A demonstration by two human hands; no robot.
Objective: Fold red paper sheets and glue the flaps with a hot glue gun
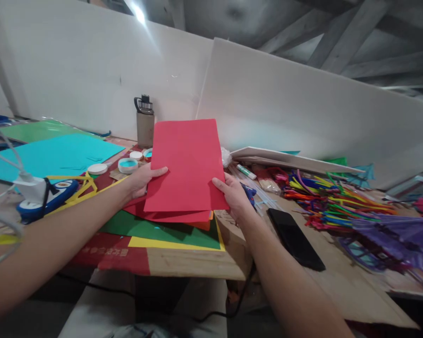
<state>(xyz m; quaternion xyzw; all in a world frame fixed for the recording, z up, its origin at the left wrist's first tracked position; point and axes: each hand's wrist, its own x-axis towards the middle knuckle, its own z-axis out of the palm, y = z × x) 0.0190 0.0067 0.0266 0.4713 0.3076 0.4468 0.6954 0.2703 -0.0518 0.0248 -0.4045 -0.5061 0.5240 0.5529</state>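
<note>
A flat red sheet (pixel 186 164) is held up and tilted above the table, gripped at both sides. My left hand (pixel 143 180) pinches its left edge, thumb on the front face. At the lower right edge my right hand (pixel 234 193) holds it in the same way, its other fingers hidden behind. Below the sheet lie more red paper, a bit of orange (pixel 201 225), a green sheet (pixel 162 231) and a yellow sheet (pixel 176 243), stacked near the table's front edge.
Left: turquoise sheet (pixel 74 150), white plug (pixel 30 187), small round tub (pixel 128 164). Behind stands a bottle (pixel 145 123) by the white panel. Right: black phone (pixel 296 238), glue stick (pixel 246 172), colourful pipe cleaners (pixel 341 202), purple object (pixel 398 237).
</note>
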